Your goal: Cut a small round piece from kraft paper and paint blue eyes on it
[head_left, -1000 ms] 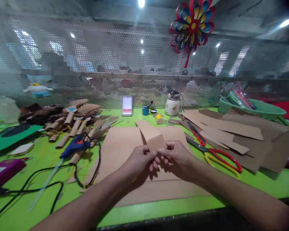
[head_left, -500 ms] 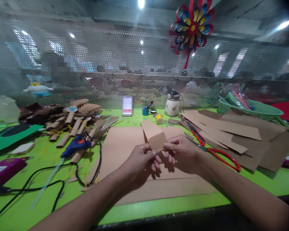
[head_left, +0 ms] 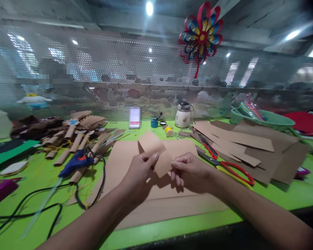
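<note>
Evidently, in the head view, both hands worked on one piece of brown paper, a strip point(head_left: 163, 165) with a bend across its middle. The strip was raised above a large brown sheet point(head_left: 121, 158), which lay flat on the counter point(head_left: 135, 236). Whether the strip's far end touched the sheet could not be told.

The left hand point(head_left: 141, 168) grasped the strip at its left side, thumb pressed on the upper face near the bend. The right hand point(head_left: 187, 169) pinched the strip's right edge between thumb and forefinger, its other fingers curled below.

Correct handling, as judged here, required the following. The left thumb needed to bear evenly along the bend, so that the line ran square to the long edges. The right hand needed only a light pinch, since hard pressure or a sideways pull could have skewed or creased the paper. Both long edges had to be kept aligned, and the fingers clear of the bend line.

The scissors point(head_left: 214, 161) lay right of the right hand, near loose brown pieces point(head_left: 243, 138). The glue gun point(head_left: 77, 164) lay on the left, beside paper tubes point(head_left: 76, 143), well apart from the strip. A yellow spool point(head_left: 169, 131) stood beyond the sheet.
</note>
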A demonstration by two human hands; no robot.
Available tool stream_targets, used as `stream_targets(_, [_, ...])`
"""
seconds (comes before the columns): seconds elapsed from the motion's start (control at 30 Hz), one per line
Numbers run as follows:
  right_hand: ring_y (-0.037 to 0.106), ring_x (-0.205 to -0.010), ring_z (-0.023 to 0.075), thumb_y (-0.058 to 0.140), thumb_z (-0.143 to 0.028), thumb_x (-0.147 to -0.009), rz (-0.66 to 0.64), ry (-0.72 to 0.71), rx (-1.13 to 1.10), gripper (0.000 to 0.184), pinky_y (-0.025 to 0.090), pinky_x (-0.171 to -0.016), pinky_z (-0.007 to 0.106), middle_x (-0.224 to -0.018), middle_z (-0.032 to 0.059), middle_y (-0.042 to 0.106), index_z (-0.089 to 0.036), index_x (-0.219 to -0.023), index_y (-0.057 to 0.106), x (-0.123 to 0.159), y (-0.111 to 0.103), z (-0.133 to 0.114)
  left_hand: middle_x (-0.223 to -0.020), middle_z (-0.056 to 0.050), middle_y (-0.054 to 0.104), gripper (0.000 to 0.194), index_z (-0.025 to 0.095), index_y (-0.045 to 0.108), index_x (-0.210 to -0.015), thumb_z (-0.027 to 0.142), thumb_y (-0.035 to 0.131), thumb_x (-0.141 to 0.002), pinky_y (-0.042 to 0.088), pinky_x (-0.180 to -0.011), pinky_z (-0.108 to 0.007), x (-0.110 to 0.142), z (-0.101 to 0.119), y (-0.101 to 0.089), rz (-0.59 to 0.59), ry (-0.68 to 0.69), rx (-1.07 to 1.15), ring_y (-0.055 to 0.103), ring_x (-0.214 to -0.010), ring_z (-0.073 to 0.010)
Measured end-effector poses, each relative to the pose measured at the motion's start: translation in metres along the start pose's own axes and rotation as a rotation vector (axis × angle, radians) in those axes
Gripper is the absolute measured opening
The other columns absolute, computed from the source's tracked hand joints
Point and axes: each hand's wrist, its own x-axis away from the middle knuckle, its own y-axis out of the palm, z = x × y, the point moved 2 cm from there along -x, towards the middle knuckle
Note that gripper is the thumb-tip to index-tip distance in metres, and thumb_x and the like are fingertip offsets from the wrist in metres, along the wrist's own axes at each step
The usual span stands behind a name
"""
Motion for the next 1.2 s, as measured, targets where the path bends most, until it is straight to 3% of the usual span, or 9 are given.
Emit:
stream_targets(0.13, [0.064, -0.052, 0.0153, 0.067, -0.053, -0.086, 0.08, -0.036, 0.124, 0.043, 0.053, -0.055, 0.03, -0.061, 0.0058, 0.069, -0.011, -0.076, 0.07, -0.003, -0.011, -0.007, -0.105, -0.005, 0.065, 0.028, 0.015, 0.062, -0.112, 0.037, 0.061, -0.094, 0.057, -0.072, -0.034, -0.001, 0.002, 0.0, 0.038, 0.02, 0.008, 0.065, -0.085, -0.0175])
stream_targets(0.23, [0.064, -0.061, 0.0128, 0.064, -0.046, -0.092, 0.287, -0.075, 0.24, 0.034, 0.055, -0.063, 0.03, -0.075, 0.0035, 0.07, -0.012, -0.087, 0.069, -0.009, -0.034, -0.015, -0.109, -0.006, 0.064, 0.029, 0.016, 0.06, -0.115, 0.035, 0.062, -0.094, 0.058, -0.074, -0.035, -0.003, 0.006, -0.004, 0.057, 0.02, 0.007, 0.065, -0.088, -0.0179])
stream_targets(0.33, [0.067, -0.087, 0.018, 0.06, -0.036, -0.097, 0.555, -0.07, 0.371, 0.028, 0.057, -0.076, 0.037, -0.107, 0.0067, 0.068, -0.014, -0.113, 0.064, -0.013, -0.073, -0.026, -0.108, -0.006, 0.064, 0.028, 0.015, 0.061, -0.114, 0.035, 0.062, -0.094, 0.057, -0.073, -0.034, -0.006, 0.008, -0.011, 0.076, 0.01, -0.007, 0.065, -0.087, -0.0177])
stream_targets(0.5, [0.064, -0.106, 0.0266, 0.062, -0.035, -0.095, 0.902, 0.071, 0.583, 0.034, 0.056, -0.086, 0.043, -0.126, 0.0081, 0.062, -0.016, -0.123, 0.062, 0.001, -0.138, -0.041, -0.111, -0.007, 0.064, 0.029, 0.015, 0.061, -0.115, 0.035, 0.063, -0.094, 0.057, -0.077, -0.037, -0.008, 0.003, -0.016, 0.065, -0.039, -0.04, 0.065, -0.091, -0.0189])
stream_targets(0.63, [0.064, -0.106, 0.0244, 0.062, -0.033, -0.095, 1.025, 0.255, 0.734, 0.032, 0.055, -0.088, 0.042, -0.128, 0.0097, 0.061, -0.018, -0.124, 0.061, 0.013, -0.162, -0.038, -0.112, -0.007, 0.063, 0.028, 0.015, 0.061, -0.114, 0.034, 0.063, -0.093, 0.057, -0.078, -0.037, -0.011, 0.002, -0.018, 0.06, -0.058, -0.064, 0.064, -0.092, -0.0189])
stream_targets(0.8, [0.064, -0.106, 0.0242, 0.063, -0.032, -0.095, 1.111, 0.448, 0.874, 0.035, 0.055, -0.088, 0.044, -0.126, 0.0106, 0.061, -0.016, -0.126, 0.059, 0.013, -0.162, -0.027, -0.113, -0.008, 0.063, 0.029, 0.015, 0.06, -0.115, 0.034, 0.063, -0.093, 0.057, -0.079, -0.038, -0.021, 0.006, -0.027, 0.132, -0.018, -0.065, 0.064, -0.094, -0.0196])
stream_targets(0.9, [0.064, -0.106, 0.0238, 0.062, -0.032, -0.095, 1.125, 0.424, 0.924, 0.034, 0.055, -0.088, 0.043, -0.126, 0.0108, 0.061, -0.017, -0.125, 0.06, 0.014, -0.156, -0.031, -0.117, -0.009, 0.062, 0.031, 0.016, 0.059, -0.118, 0.035, 0.063, -0.093, 0.056, -0.082, -0.04, -0.025, 0.011, -0.032, 0.198, 0.01, -0.048, 0.064, -0.098, -0.021])
stream_targets(1.07, [0.065, -0.102, 0.023, 0.061, -0.033, -0.096, 1.072, 0.135, 0.931, 0.033, 0.056, -0.085, 0.042, -0.124, 0.01, 0.062, -0.017, -0.124, 0.06, 0.015, -0.136, -0.05, -0.12, -0.009, 0.061, 0.033, 0.017, 0.059, -0.12, 0.035, 0.062, -0.094, 0.056, -0.085, -0.042, -0.026, 0.016, -0.034, 0.258, 0.04, -0.005, 0.063, -0.101, -0.0219])
stream_targets(1.2, [0.067, -0.078, 0.0158, 0.059, -0.032, -0.097, 0.829, -0.145, 0.906, 0.03, 0.058, -0.068, 0.033, -0.102, 0.0054, 0.067, -0.015, -0.121, 0.058, 0.004, -0.088, -0.046, -0.12, -0.009, 0.061, 0.033, 0.016, 0.059, -0.12, 0.036, 0.062, -0.094, 0.056, -0.084, -0.042, -0.026, 0.019, -0.035, 0.287, 0.052, 0.034, 0.063, -0.1, -0.0219])
